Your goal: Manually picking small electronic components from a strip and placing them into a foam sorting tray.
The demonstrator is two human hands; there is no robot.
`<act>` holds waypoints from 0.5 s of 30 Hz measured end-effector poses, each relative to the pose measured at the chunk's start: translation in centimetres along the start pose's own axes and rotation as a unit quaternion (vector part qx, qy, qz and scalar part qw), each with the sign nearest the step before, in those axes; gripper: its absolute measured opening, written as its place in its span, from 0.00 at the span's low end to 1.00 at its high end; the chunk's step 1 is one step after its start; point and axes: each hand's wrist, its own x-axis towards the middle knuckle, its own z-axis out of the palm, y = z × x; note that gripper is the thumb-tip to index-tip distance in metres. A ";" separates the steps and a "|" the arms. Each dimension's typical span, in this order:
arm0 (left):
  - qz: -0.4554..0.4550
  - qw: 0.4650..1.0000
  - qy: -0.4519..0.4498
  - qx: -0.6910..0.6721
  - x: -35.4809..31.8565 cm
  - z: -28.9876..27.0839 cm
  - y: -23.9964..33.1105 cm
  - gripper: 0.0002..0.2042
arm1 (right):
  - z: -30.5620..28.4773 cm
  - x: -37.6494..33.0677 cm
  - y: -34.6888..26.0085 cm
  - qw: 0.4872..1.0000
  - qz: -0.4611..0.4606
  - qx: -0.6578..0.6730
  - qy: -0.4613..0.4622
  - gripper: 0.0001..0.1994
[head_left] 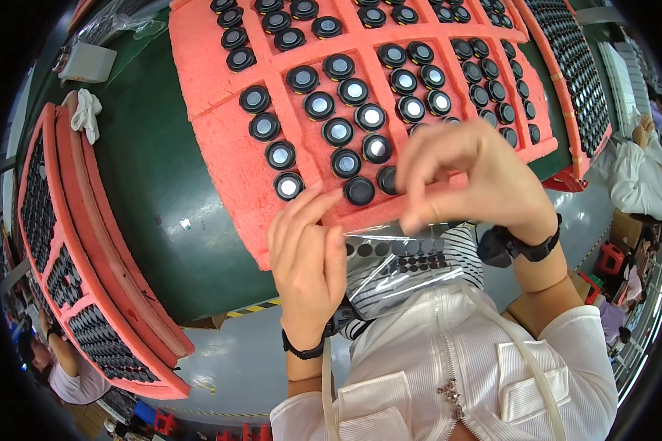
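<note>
My left hand (306, 253) lies at the near edge of a pink foam tray (228, 169), its fingers stretched forward and its thumb apart from them. Beside that thumb is a clear plastic sheet (412, 253) with rows of black round stickers. My right hand (478, 180) hovers over the tray's near edge, slightly blurred, thumb and forefinger brought together; whatever they may pinch cannot be made out. Black round parts stand in the tray compartments, most with silvery centres. One part (359, 191) close to my left fingertips has an all-black top, and another (388, 178) sits partly behind my right hand.
Under the tray is a dark green table (162, 213). Stacked pink trays (118, 294) with black parts stand at the left, another filled tray (577, 81) at the right. A grey box (88, 63) and white cloth (87, 114) lie far left. Other people sit at both sides.
</note>
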 end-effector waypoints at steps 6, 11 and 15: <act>0.033 0.998 -0.037 0.032 0.9 0.6 0.3 0.06 | 2.0 3.3 1.5 0.971 -0.023 -0.175 0.158 0.06; 0.023 0.998 -0.034 0.040 0.9 0.7 0.0 0.06 | 2.7 4.2 2.0 0.970 -0.038 -0.191 0.149 0.06; 0.019 0.999 -0.033 0.032 1.0 0.9 -0.2 0.06 | 2.9 4.5 2.3 0.962 -0.057 -0.220 0.152 0.05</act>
